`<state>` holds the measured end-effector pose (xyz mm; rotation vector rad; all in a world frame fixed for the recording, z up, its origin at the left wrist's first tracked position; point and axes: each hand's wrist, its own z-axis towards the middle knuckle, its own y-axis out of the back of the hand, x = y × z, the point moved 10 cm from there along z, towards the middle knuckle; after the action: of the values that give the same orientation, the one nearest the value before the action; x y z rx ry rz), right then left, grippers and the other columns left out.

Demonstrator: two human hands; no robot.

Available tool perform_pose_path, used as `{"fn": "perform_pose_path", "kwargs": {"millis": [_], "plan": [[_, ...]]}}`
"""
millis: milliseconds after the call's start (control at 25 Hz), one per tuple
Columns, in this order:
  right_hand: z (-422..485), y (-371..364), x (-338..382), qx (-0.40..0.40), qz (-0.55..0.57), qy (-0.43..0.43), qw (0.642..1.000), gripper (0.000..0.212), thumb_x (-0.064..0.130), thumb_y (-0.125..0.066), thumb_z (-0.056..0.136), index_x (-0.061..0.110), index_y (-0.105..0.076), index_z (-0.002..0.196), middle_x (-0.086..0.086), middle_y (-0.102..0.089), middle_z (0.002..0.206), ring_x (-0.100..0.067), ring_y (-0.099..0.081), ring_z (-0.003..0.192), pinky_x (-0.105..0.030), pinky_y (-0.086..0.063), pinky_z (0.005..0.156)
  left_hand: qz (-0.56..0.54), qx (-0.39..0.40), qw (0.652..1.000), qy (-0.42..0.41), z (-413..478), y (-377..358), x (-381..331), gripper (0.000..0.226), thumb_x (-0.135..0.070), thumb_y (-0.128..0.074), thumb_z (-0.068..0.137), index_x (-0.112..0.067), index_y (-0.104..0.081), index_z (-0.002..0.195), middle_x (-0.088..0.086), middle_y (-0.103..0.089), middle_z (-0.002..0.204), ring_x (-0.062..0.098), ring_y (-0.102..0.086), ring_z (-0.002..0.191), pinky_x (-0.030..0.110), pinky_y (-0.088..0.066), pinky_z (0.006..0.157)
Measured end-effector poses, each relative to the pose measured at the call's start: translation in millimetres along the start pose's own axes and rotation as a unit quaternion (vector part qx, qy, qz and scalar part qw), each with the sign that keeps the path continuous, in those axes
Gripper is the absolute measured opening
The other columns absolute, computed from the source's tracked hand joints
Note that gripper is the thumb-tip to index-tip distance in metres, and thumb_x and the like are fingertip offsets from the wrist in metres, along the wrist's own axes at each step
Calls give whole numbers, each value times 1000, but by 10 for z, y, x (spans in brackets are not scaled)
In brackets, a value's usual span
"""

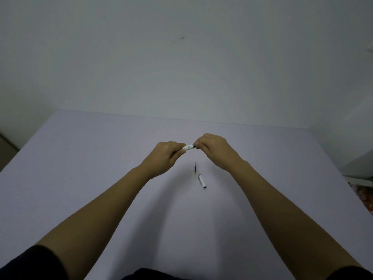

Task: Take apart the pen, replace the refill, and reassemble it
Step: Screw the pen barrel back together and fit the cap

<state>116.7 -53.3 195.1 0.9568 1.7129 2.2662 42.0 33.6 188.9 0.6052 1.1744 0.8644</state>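
Note:
I hold a white pen body [189, 148] level above the table, between both hands. My left hand [166, 156] grips its left end. My right hand [214, 148] pinches its right end, where a dark ring shows at the fingertips. Most of the pen is hidden inside the two fists. Below the hands a thin refill [195, 173] with a dark tip and a yellowish tube lies on the table, pointing away from me. Just right of it lies a white pen cap [202, 181] with a dark end.
The pale lilac table [101, 158] stretches to a plain wall at the back. A patterned floor [365, 199] shows past the table's right edge. Dark sleeves sit at the bottom corners.

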Motion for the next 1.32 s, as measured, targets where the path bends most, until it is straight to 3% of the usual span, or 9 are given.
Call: {"fn": "perform_pose_path", "kwargs": {"millis": [120, 240, 360, 560, 680, 960, 1080, 1200, 1320], "plan": [[-6, -29, -111, -24, 70, -14, 997, 29, 31, -44, 96, 14, -64, 109, -1, -61, 94, -10, -52, 84, -20, -40, 75, -22, 5, 999, 23, -38, -48, 76, 27, -20, -43, 97, -2, -58, 83, 15, -59, 67, 28, -50, 63, 31, -35, 58], [-107, -117, -514, -92, 153, -111, 978, 40, 35, -37, 97, 12, -54, 125, -1, -59, 112, -6, -50, 101, -16, -37, 88, -40, 4, 997, 64, -77, -78, 240, 28, -20, -43, 97, -1, -58, 83, 18, -60, 70, 31, -53, 66, 37, -42, 62], [-269, -462, -947, -91, 108, -203, 969, 34, 28, -43, 97, 6, -57, 118, -13, -61, 116, -19, -57, 103, -28, -42, 91, -46, 13, 995, 87, -96, -125, 364, 27, -20, -43, 96, -1, -59, 84, 19, -62, 75, 31, -57, 69, 46, -47, 68], [-485, -1212, -1414, 5, 42, -299, 953, 27, 20, -51, 93, 1, -63, 108, -19, -66, 109, -31, -61, 101, -33, -45, 84, -59, 19, 991, 116, -42, -205, 574, 27, -21, -43, 96, -4, -59, 83, 18, -63, 76, 30, -58, 69, 50, -50, 69], [-519, -1485, -1458, 42, 50, -318, 946, 31, 25, -54, 91, 0, -62, 108, -20, -66, 108, -33, -61, 102, -36, -46, 86, -63, 28, 990, 123, -17, -278, 640, 27, -21, -43, 96, -4, -59, 83, 20, -61, 74, 32, -57, 68, 51, -50, 69], [-454, -1722, -1481, 65, 16, -314, 947, 34, 26, -51, 93, -5, -63, 91, -23, -69, 91, -35, -65, 85, -37, -48, 73, -66, 48, 987, 137, 20, -444, 762, 25, -21, -43, 95, -9, -54, 77, 16, -57, 69, 29, -56, 67, 46, -46, 66], [-471, -1729, -1500, 79, 12, -331, 940, 37, 26, -46, 95, -1, -55, 71, -25, -68, 92, -36, -63, 86, -37, -46, 72, -75, 50, 986, 143, 2, -470, 765, 26, -21, -44, 95, -6, -56, 79, 17, -58, 70, 30, -56, 68, 46, -47, 67], [-495, -1554, -1574, 38, 96, -374, 922, 27, 23, -55, 90, 0, -67, 83, -17, -72, 89, -31, -66, 86, -33, -50, 75, -80, 43, 986, 142, -11, -422, 740, 25, -21, -44, 95, -6, -58, 81, 18, -59, 72, 30, -57, 69, 46, -47, 68], [-461, -1209, -1562, -63, 294, -409, 862, 14, 24, -69, 79, 14, -69, 90, 2, -70, 81, -14, -62, 79, -24, -45, 73, -73, 30, 988, 133, -5, -325, 709, 25, -21, -44, 95, -6, -57, 79, 17, -58, 70, 31, -57, 68, 45, -46, 66]]}}
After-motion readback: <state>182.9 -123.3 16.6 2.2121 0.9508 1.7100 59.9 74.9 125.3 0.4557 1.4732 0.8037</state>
